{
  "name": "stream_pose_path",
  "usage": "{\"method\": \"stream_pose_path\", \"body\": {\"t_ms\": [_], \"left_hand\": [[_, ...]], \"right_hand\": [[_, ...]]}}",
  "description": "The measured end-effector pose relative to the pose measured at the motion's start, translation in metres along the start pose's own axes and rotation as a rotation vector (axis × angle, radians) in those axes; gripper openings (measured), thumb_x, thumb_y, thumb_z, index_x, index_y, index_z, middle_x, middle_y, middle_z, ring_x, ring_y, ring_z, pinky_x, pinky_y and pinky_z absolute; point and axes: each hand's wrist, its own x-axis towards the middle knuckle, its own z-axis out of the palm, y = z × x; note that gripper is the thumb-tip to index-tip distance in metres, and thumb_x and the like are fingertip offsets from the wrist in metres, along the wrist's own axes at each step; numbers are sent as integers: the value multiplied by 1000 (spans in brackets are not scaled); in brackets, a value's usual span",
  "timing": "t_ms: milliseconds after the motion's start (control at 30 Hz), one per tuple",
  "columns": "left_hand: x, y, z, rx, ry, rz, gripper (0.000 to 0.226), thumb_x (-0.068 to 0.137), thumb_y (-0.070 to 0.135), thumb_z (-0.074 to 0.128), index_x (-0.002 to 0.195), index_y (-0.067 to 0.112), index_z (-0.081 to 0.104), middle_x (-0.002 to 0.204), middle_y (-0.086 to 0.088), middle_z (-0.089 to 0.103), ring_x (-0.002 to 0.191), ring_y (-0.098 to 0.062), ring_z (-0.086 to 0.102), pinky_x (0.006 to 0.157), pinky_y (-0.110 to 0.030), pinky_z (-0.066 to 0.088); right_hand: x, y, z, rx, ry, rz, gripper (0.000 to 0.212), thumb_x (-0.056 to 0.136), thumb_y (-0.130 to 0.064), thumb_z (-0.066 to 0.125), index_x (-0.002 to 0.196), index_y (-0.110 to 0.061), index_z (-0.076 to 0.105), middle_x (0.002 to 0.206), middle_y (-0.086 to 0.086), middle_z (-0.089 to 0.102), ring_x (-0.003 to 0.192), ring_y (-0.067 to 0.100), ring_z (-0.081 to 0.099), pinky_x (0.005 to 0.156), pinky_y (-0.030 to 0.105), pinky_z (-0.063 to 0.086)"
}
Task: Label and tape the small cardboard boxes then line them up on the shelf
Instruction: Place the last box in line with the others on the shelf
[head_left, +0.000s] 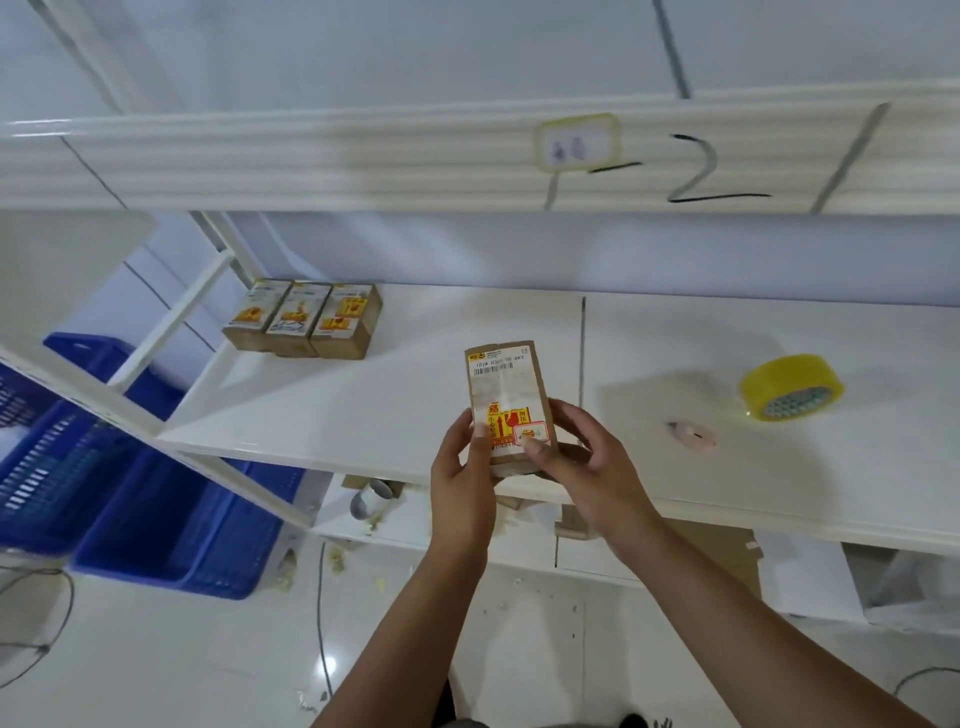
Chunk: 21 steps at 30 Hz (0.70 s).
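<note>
A small brown cardboard box (505, 384) with a barcode label and a yellow-red sticker is held over the front edge of the white shelf (415, 395). My left hand (465, 467) grips its left side. My right hand (576, 457) holds its right side, with the thumb pressing a small red-framed white label (530, 433) onto its lower right corner. Three labelled boxes (304, 318) stand side by side at the shelf's back left. A roll of yellow tape (789, 387) lies on the shelf to the right.
A small pink object (693, 434) lies on the shelf between the box and the tape. Blue plastic crates (156, 519) sit on the floor at left. Cardboard pieces and scraps lie on the lower shelf. An upper shelf beam (467, 161) runs overhead.
</note>
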Motion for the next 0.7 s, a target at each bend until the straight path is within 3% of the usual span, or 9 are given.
{"method": "stream_pose_path", "body": {"t_ms": [100,167,267,333,467,700], "left_hand": [[28,4,-41,-21,-70,-66,47,107,30,61,153,23,52,140,-5,67,119,-20,72,103,-41,60],[47,6,-69,19,-146,-70,44,106,27,63,150,27,55,139,0,68,119,-16,72,98,-31,61],[77,7,-106,124,-262,-25,31,108,21,60,131,42,63,120,20,76,109,-1,73,87,-22,60],[96,9,-128,150,-270,-16,34,109,20,57,136,40,60,118,22,76,110,-4,73,90,-25,60],[135,13,-161,194,-274,19,44,111,25,55,155,27,50,141,8,66,118,-11,68,93,-31,57],[202,19,-185,269,-267,72,48,110,33,56,157,23,51,143,2,67,120,-20,69,104,-42,55]], "right_hand": [[15,-4,39,-37,136,32,36,85,-58,79,118,-49,65,113,-33,69,100,-2,72,76,13,57],[24,-5,68,5,171,59,34,90,-50,79,120,-40,67,114,-24,72,100,3,74,76,15,59],[40,-9,110,65,176,95,34,95,-41,75,125,-28,69,124,-7,73,106,11,75,83,24,63],[51,-11,135,91,171,112,31,98,-35,73,127,-24,69,127,-2,72,111,16,74,90,32,64],[77,-14,178,72,167,136,32,101,-25,69,133,-18,66,132,2,69,117,23,71,99,43,61],[131,-14,225,4,187,170,34,103,-28,66,134,-17,63,131,5,68,117,22,68,101,43,59]]}}
